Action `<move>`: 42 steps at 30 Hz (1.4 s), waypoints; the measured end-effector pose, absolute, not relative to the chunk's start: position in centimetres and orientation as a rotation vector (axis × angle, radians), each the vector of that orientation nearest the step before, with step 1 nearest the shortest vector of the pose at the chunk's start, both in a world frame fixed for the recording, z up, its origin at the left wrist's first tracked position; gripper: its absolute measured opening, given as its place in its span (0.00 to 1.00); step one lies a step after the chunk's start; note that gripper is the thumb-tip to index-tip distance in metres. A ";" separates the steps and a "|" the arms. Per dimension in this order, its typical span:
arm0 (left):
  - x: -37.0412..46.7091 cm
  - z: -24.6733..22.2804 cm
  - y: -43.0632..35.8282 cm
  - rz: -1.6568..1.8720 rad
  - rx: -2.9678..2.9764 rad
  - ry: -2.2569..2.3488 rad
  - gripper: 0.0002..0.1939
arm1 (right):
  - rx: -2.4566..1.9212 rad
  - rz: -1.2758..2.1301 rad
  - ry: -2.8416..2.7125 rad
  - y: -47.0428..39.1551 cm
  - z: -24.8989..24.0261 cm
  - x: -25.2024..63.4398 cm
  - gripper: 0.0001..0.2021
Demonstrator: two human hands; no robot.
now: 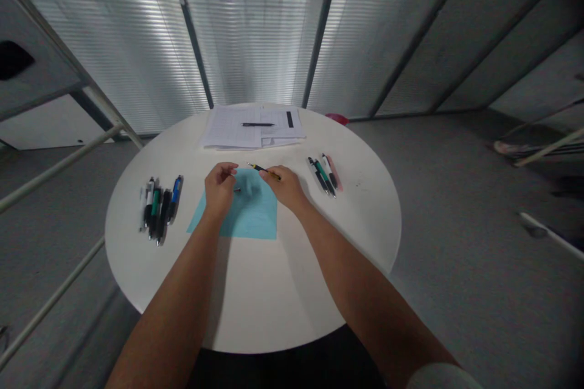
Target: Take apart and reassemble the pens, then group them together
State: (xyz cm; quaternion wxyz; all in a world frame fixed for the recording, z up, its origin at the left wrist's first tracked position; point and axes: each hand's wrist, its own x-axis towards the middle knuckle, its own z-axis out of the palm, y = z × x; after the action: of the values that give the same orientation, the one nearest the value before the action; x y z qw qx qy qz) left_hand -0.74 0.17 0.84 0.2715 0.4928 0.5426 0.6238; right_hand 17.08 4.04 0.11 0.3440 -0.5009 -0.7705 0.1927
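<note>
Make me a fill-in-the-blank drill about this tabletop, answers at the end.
The yellow-and-black pen is held in the person's ____ hand.
The larger group of pens lies toward the ____ edge of the white table.
The pen at that group's right side has a black lower part and a ____ upper part.
On the white papers at the far side lies ____ dark pen.

Missing words: right; left; blue; one

Light filters through slatted blinds [255,42] behind a round white table [264,298] on seemingly grey flooring [438,194].
</note>
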 end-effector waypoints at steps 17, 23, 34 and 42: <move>-1.3 -0.5 0.1 0.953 1.936 2.108 0.08 | -1.252 0.553 -1.925 4.2 -0.1 17.1 0.21; -1.1 0.0 0.2 1.234 1.758 1.953 0.09 | -1.231 0.549 -1.928 4.1 -0.2 17.1 0.20; 0.0 0.9 0.6 1.669 1.159 1.379 0.12 | -1.301 0.515 -2.022 3.7 0.4 17.2 0.20; 0.2 0.7 0.8 1.631 0.987 1.146 0.13 | -1.296 0.480 -2.050 3.9 0.1 17.2 0.20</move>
State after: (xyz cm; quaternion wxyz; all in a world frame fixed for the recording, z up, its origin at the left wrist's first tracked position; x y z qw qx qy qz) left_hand 0.17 0.77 0.75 0.4426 0.3980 0.4618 0.6576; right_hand 17.24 3.90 0.12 0.3286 -0.4952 -0.7831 0.1833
